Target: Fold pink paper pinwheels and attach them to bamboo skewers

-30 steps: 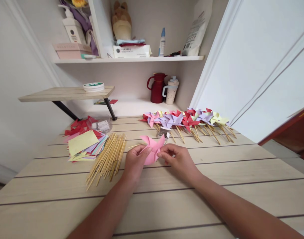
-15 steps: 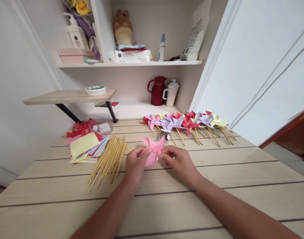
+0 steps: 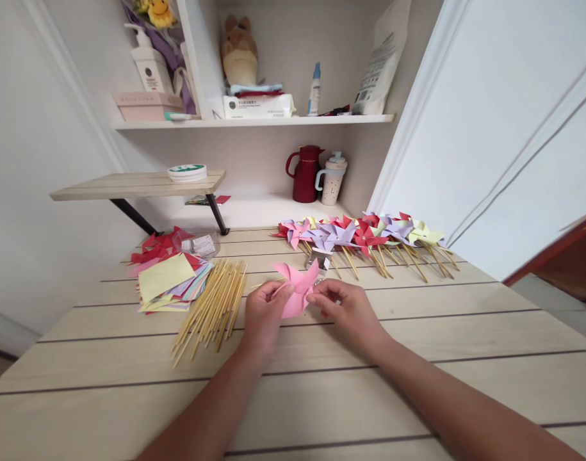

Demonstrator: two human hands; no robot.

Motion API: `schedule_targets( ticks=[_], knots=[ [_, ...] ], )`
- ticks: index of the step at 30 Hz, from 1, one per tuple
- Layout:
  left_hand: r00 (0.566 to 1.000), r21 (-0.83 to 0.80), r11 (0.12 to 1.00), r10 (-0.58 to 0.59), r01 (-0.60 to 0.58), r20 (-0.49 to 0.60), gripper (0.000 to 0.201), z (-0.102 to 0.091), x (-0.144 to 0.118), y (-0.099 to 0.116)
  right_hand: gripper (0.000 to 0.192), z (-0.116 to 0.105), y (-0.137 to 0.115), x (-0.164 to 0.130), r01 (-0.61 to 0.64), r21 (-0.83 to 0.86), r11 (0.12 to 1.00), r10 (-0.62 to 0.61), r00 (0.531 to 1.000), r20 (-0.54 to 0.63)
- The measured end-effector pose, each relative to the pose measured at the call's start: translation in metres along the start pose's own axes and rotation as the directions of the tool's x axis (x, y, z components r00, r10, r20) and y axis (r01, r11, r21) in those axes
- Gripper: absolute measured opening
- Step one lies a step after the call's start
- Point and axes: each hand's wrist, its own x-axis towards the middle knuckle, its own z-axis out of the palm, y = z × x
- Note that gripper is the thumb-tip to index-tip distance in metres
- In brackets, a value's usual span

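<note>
Between my two hands, just above the table, is a pink paper pinwheel (image 3: 298,282) with its blades curled. My left hand (image 3: 266,314) is closed on its left side, thumb in front. The thumb and forefinger of my right hand (image 3: 343,304) are pinched together at its right edge; whether something small is also between them, I cannot tell. A small silver metal piece (image 3: 320,261) stands right behind the pinwheel. To the left lies a loose bundle of thin wooden sticks (image 3: 213,304), and beside it a stack of coloured paper sheets (image 3: 165,276).
Several finished pinwheels (image 3: 341,234) on sticks lie in a row at the back right. Red paper pieces (image 3: 161,245) and a clear plastic pack (image 3: 201,244) are at the back left, near a small raised shelf (image 3: 139,184). A red jug (image 3: 306,174) and a cup (image 3: 333,180) stand behind.
The view has shifted slightly. Both hands keep their hold on the pink pinwheel, which has turned only a little.
</note>
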Motion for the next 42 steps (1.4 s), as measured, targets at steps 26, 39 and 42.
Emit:
schedule_targets(
  ticks=[26, 39, 42],
  knots=[
    [0.998, 0.014, 1.0, -0.019, 0.02, -0.061, 0.025, 0.0, 0.0, 0.0, 0.028, -0.002, -0.002, 0.0, 0.046, -0.066, 0.997, -0.05, 0.997, -0.057],
    [0.968, -0.102, 0.994, -0.064, 0.04, -0.242, 0.032, -0.013, 0.012, -0.013, 0.023, -0.007, -0.008, 0.002, 0.08, 0.009, 0.997, -0.079, 0.993, -0.09],
    [0.952, -0.165, 0.985, -0.095, 0.048, -0.291, 0.035, -0.019, 0.017, -0.015, 0.021, -0.008, -0.01, 0.001, 0.088, 0.013, 0.996, -0.086, 0.992, -0.088]
  ],
)
